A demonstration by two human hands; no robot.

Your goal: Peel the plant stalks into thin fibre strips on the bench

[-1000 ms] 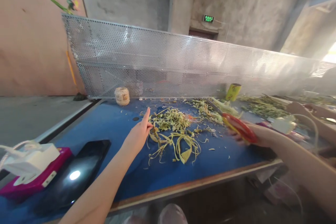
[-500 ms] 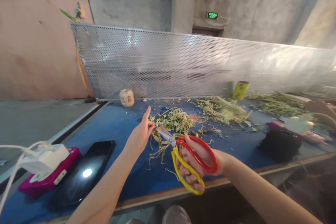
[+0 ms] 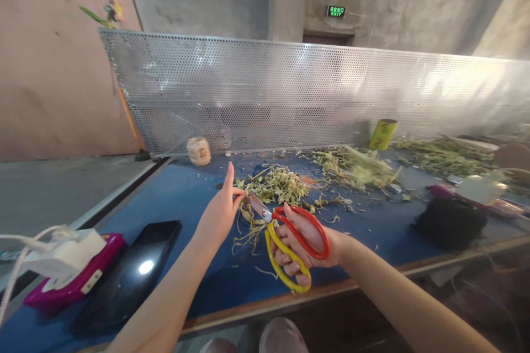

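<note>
My left hand (image 3: 219, 212) pinches thumb against fingertips with one finger pointing up; whatever small piece it holds is too small to make out. In my right hand (image 3: 300, 237) is a pair of scissors (image 3: 264, 213) with one red and one yellow handle loop. The handles are spread, and the blades reach toward my left fingertips. Just beyond the blades lies a heap of dried greenish plant pieces (image 3: 285, 185). Thin pale roots or stems (image 3: 250, 240) trail from it over the blue tabletop (image 3: 232, 281).
A phone (image 3: 136, 270) and a magenta power strip (image 3: 97, 276) with white plugs lie at left. Behind stand a twine roll (image 3: 199, 151), a yellow-green tube (image 3: 383, 134) and a perforated metal screen (image 3: 248, 94). More dried plants (image 3: 356, 168) and a black bundle (image 3: 449, 223) lie right.
The scissors and my right hand have shifted slightly left and up, and the handles look a little closer together. My left hand keeps its pinch. The whole view has tilted slightly.
</note>
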